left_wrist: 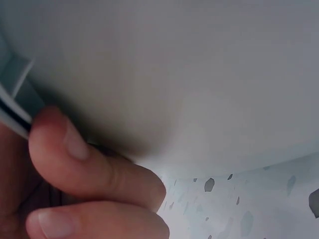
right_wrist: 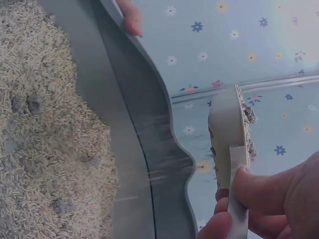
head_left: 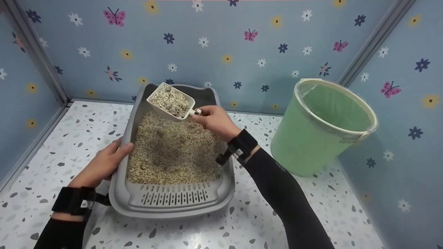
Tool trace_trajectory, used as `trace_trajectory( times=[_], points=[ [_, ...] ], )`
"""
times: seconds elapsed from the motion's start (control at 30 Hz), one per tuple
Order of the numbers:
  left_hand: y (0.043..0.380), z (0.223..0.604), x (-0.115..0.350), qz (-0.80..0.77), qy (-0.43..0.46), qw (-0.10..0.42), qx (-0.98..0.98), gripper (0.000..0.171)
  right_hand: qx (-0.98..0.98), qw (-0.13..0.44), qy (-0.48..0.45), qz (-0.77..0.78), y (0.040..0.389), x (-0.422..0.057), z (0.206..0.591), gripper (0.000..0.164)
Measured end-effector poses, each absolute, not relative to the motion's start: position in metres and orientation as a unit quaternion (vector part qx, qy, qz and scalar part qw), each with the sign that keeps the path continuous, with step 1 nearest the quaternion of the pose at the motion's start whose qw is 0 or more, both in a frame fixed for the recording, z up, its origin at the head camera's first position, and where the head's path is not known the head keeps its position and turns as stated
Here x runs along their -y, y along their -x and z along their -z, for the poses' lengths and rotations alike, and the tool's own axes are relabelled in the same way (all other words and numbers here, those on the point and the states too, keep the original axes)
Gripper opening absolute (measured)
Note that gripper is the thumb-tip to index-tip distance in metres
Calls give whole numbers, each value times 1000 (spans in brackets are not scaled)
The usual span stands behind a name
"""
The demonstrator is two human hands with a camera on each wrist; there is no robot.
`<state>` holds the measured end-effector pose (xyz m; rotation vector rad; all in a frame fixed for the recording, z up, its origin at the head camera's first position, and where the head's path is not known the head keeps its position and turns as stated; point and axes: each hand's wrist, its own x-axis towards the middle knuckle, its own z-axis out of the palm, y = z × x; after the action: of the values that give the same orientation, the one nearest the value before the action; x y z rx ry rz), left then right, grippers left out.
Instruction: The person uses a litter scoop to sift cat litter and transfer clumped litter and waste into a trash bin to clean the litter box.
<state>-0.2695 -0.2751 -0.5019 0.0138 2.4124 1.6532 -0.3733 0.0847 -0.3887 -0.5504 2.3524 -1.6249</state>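
A white litter scoop (head_left: 162, 112) heaped with pale litter pellets and grey clumps is held up over the far part of a grey litter box (head_left: 173, 209). My right hand (head_left: 218, 121) pinches its short handle between thumb and fingers. Seen edge-on in the right wrist view, the scoop (right_wrist: 225, 122) has clumps standing above its rim. On the box's left side, my left hand (head_left: 104, 160) grips the rim, thumb on top. Its curled fingers (left_wrist: 114, 177) show below the rim in the left wrist view. Beige litter (head_left: 173, 148) with darker patches fills the box's middle.
A green bin (head_left: 297, 141) with a pale rim and a clear liner stands to the right of the box. Both rest on a white speckled floor (head_left: 256, 214). Blue walls (head_left: 207, 27) with flowers and butterflies enclose the back and both sides.
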Motion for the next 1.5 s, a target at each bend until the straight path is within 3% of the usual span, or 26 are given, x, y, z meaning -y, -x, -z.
trace_trajectory(
  times=[0.8,1.5],
  points=[
    [272,500,273,-565,-7,107,-818,86,-833,10,228,504,346,-135,391,17],
    [268,503,274,-574,-1,103,-813,85,-847,20,238,475,312,-176,403,17]
  ],
)
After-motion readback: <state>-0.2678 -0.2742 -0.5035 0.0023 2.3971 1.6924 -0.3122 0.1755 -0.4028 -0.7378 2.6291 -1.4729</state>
